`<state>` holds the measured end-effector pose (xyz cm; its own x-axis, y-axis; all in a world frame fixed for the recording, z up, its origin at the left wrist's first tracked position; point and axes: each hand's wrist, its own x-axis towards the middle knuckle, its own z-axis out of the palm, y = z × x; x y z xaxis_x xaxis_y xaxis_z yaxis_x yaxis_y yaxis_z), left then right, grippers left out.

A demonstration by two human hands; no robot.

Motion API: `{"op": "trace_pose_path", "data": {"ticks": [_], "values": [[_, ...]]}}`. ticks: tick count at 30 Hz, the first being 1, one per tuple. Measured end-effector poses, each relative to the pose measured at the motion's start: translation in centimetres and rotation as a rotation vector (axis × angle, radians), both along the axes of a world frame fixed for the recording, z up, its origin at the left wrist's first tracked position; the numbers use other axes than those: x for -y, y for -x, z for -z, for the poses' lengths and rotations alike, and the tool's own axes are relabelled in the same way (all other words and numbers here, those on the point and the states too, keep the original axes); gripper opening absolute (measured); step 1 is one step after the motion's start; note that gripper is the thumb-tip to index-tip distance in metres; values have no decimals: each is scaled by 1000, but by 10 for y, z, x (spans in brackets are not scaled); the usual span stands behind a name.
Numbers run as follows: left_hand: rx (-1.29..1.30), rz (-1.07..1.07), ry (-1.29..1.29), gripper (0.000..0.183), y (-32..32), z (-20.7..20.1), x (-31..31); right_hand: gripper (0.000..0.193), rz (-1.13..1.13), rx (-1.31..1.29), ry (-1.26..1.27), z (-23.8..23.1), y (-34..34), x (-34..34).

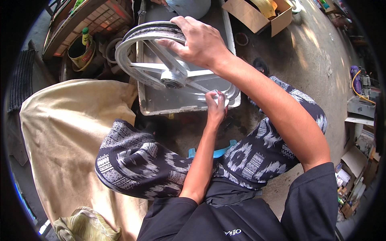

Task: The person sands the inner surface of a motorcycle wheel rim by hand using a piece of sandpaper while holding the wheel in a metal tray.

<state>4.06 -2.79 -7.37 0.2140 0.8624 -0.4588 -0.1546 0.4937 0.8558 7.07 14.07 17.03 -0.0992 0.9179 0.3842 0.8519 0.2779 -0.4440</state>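
A silvery-white spoked wheel rim [173, 74], without a tyre, stands tilted over a grey tray [155, 105] in front of me. Its dark hub opening faces my side. My right hand [199, 42] reaches over the far top of the wheel, with thumb and fingers clasped across the rim's edge. Down at the wheel's near right side, my left hand [216, 105] is closed against a spoke and the inner rim. Something small and pale shows at its fingertips, too hidden to name. The fingers look smudged grey.
Beyond the tray, another person's hand [160, 2] shows beside a rounded grey-blue object [189, 7]. Left are a yellowish bucket [81, 54] holding a green bottle and a crate [100, 20]. A cardboard box [257, 16] stands far right; a beige cover [72, 120] lies near left.
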Motion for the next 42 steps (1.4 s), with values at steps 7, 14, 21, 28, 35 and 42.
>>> {"op": "trace_pose_path", "data": {"ticks": [7,14,21,28,35,42], "values": [[-296,192,-304,47,4,-18,7,69,7,7,-36,4,-3,0],[-335,343,-333,59,25,-40,4,69,4,4,-35,3,-3,1],[-271,478,-289,56,28,-53,-15,70,15,18,-46,3,-2,0],[-138,405,-41,53,33,-71,-11,68,43,-19,-7,5,-3,6],[-94,285,-28,52,29,-34,-4,65,43,-34,-20,5,-1,5],[-67,415,135,64,40,-69,1,73,30,-46,4,5,-4,10]]}}
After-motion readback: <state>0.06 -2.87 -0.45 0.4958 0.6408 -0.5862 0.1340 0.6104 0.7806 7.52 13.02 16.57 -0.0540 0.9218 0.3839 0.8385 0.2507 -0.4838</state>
